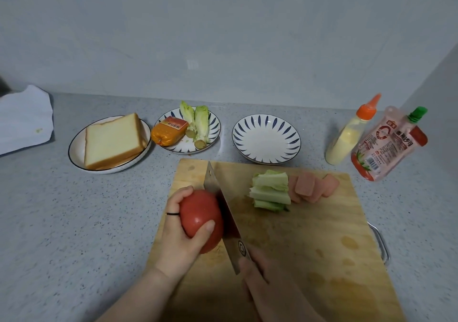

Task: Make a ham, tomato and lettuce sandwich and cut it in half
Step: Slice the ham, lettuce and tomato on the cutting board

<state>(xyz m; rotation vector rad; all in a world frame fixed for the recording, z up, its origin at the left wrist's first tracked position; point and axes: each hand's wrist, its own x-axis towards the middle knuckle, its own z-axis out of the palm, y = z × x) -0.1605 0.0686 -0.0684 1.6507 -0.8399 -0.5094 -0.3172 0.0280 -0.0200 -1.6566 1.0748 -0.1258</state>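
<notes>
On the left edge of the pale wooden cutting board (309, 235), the left hand (178, 235) wraps curled fingers and thumb round a smooth, glossy red tomato (200, 219), an oval whose long axis runs near-to-far. Against the tomato's right side stands a broad steel cleaver (223, 207), its blade pointing away toward the board's far-left corner. The right hand (267, 279) is clamped round its handle end at the board's near side. Toward the board's far edge lie ribbed, pale-green lettuce pieces (271, 190), touching flat pink ham slices (312, 186).
</notes>
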